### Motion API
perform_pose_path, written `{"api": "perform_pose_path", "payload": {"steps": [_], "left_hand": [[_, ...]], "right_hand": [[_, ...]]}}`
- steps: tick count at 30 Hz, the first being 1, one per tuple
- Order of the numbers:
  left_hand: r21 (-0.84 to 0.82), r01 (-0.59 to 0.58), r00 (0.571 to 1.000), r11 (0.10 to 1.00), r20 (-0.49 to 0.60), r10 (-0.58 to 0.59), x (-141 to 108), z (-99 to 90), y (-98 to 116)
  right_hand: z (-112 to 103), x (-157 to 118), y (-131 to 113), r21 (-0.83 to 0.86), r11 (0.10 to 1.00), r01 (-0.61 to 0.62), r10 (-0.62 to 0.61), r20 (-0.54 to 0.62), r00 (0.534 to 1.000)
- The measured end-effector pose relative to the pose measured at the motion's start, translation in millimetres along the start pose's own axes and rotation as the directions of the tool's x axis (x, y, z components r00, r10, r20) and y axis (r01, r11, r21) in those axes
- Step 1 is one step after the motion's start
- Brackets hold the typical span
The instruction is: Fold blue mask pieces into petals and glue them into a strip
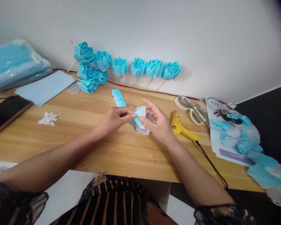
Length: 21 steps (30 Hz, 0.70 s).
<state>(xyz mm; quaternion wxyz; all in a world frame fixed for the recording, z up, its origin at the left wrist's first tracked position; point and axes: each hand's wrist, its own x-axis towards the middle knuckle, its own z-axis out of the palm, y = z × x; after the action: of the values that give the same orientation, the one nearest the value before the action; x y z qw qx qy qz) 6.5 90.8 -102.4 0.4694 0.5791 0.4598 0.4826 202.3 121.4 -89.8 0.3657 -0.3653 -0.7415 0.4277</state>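
Between my two hands, over the middle of the wooden table, is a small folded blue and white piece. My left hand pinches its left edge between thumb and fingertips. My right hand holds its right side with the thumb in front, the index finger raised. More pale, thin material shows just beneath the piece. Behind my hands lies an overlapping row of small blue folded pieces.
Blue flowers on sticks lean along the wall. Rightward lie a yellow glue gun with its cord, scissors and blue scraps on paper. Leftward are white strips, a blue sheet, a phone and a bagged stack.
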Motion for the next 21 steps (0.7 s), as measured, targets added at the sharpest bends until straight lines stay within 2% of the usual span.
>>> {"api": "perform_pose_path", "payload": {"steps": [8,21], "left_hand": [[0.002,0.034,0.999,0.999,-0.017,-0.034,3.3,-3.3,0.9],[-0.058,0.055,0.993,0.997,0.104,-0.049,1.8,-3.8,1.6]], "right_hand": [[-1.6,0.4,1.4,-0.006,1.000,0.012,-0.012,-0.050,0.999],[-2.6,0.4,4.7,0.015,1.000,0.022,-0.021,-0.070,0.997]]}}
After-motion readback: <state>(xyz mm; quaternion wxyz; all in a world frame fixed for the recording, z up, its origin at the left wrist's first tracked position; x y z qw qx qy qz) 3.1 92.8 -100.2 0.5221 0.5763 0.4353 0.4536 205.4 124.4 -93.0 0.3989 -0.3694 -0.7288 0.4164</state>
